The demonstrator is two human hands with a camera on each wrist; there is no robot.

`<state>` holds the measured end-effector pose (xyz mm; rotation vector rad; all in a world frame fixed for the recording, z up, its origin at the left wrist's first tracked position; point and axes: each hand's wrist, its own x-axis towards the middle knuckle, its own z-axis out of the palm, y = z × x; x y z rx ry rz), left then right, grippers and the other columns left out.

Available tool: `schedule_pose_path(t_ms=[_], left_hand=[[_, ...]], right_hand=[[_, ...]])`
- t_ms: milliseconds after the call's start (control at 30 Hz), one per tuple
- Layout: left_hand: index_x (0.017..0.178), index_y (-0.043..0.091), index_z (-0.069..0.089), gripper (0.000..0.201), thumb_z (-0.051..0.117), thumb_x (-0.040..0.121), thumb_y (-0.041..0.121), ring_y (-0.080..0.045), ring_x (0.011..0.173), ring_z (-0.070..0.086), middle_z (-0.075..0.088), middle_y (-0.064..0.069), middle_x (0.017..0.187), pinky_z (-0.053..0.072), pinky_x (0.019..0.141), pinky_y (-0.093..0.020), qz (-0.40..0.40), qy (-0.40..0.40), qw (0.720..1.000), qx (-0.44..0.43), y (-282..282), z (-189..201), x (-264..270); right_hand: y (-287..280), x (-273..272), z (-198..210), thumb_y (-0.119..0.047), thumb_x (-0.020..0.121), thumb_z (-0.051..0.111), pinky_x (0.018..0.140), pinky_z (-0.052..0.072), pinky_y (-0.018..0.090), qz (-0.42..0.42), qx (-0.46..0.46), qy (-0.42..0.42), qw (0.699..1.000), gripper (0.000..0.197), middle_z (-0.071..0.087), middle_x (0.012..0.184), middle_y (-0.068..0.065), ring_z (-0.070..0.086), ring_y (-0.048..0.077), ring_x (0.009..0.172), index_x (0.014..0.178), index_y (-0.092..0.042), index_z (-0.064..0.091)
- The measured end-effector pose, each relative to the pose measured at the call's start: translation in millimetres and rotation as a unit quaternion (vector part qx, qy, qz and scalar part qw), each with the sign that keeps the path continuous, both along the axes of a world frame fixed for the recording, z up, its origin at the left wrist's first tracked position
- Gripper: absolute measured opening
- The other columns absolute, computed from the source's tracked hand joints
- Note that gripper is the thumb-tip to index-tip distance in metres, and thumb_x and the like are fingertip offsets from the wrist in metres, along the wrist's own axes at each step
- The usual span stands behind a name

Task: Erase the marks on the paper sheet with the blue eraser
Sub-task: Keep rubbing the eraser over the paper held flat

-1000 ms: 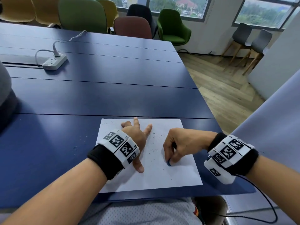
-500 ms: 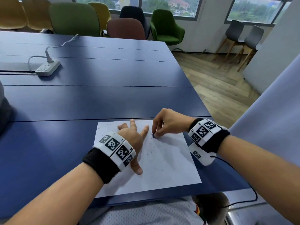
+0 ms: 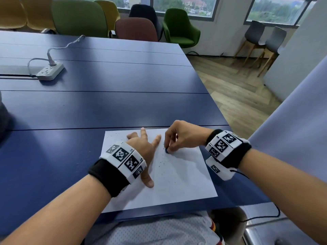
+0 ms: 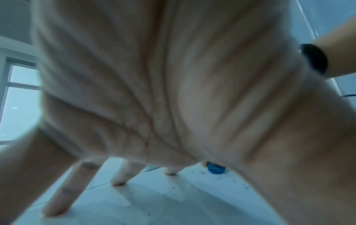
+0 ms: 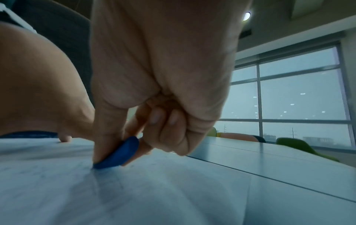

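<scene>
A white paper sheet [image 3: 185, 177] lies at the near edge of the blue table [image 3: 106, 106], speckled with eraser crumbs. My left hand [image 3: 143, 147] lies flat on the sheet's left part, fingers spread and straight, holding it down. My right hand [image 3: 169, 145] pinches a small blue eraser [image 3: 166, 150] between thumb and fingers and presses its edge on the paper near the sheet's far side, just right of the left index finger. The right wrist view shows the eraser [image 5: 117, 153] tilted, its lower edge on the paper [image 5: 134, 197]. Under the left palm the eraser [image 4: 215, 168] shows too.
A white power strip [image 3: 50, 71] with its cable lies at the far left of the table. Coloured chairs [image 3: 136, 29] line the table's far side. The table's right edge [image 3: 217, 110] drops to a wooden floor. A dark object [image 3: 5, 119] sits at the left border.
My right hand with the eraser moved from the sheet's near right part up to its far side beside the left index finger, and has stayed there. The left hand keeps pressing the paper.
</scene>
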<state>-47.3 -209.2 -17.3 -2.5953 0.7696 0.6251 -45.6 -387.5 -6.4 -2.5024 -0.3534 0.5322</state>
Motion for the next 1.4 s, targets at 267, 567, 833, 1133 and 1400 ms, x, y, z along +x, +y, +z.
schedule_pose_path(t_ms=[267, 567, 833, 1133, 1400], left_hand=[[0.153, 0.028, -0.023, 0.156, 0.084, 0.047, 0.070, -0.051, 0.141, 0.022, -0.012, -0.025, 0.161, 0.044, 0.104, -0.051, 0.004, 0.005, 1.000, 0.006, -1.3, 0.3, -0.2], [0.153, 0.027, -0.024, 0.155, 0.083, 0.048, 0.070, -0.050, 0.141, 0.023, -0.012, -0.026, 0.161, 0.044, 0.104, -0.050, 0.002, -0.001, 1.000, 0.018, -2.2, 2.4, -1.9], [0.152, 0.027, -0.024, 0.154, 0.082, 0.049, 0.071, -0.050, 0.141, 0.023, -0.012, -0.026, 0.161, 0.044, 0.105, -0.050, -0.001, -0.003, 1.000, 0.024, -3.7, 3.4, -2.2], [0.153, 0.032, -0.022, 0.157, 0.086, 0.046, 0.068, -0.048, 0.141, 0.022, -0.013, -0.023, 0.161, 0.046, 0.101, -0.052, 0.009, 0.003, 1.000, 0.010, -1.5, 0.9, -1.5], [0.152, 0.030, -0.024, 0.157, 0.085, 0.047, 0.069, -0.049, 0.140, 0.023, -0.014, -0.025, 0.160, 0.047, 0.100, -0.052, 0.008, 0.005, 1.000, 0.013, -2.9, 0.8, -0.7]], right_hand=[[-4.5, -33.4, 3.7, -0.009, 0.074, 0.078, 0.064, 0.048, 0.025, 0.084, -0.012, 0.096, 0.992, 0.010, 0.073, 0.071, -0.006, 0.058, 0.003, 0.062, 0.077, -0.019, 0.076], [-10.1, -46.3, 1.8, -0.011, 0.075, 0.079, 0.069, 0.049, 0.025, 0.090, 0.003, 0.113, 0.989, 0.009, 0.076, 0.081, -0.002, 0.063, 0.006, 0.068, 0.081, -0.018, 0.077], [-12.6, -47.3, 1.9, -0.012, 0.076, 0.080, 0.064, 0.044, 0.016, 0.102, -0.008, 0.163, 0.981, 0.009, 0.076, 0.079, -0.004, 0.062, 0.002, 0.065, 0.082, -0.017, 0.077], [-20.0, 26.0, 3.9, -0.015, 0.078, 0.078, 0.056, 0.044, 0.016, -0.050, -0.020, -0.009, 0.999, 0.006, 0.069, 0.071, -0.001, 0.061, 0.004, 0.058, 0.082, -0.014, 0.074], [-18.8, 17.6, 4.2, -0.016, 0.077, 0.078, 0.061, 0.049, 0.018, 0.002, -0.037, 0.029, 0.999, 0.006, 0.073, 0.075, 0.005, 0.063, 0.006, 0.061, 0.082, -0.013, 0.075]])
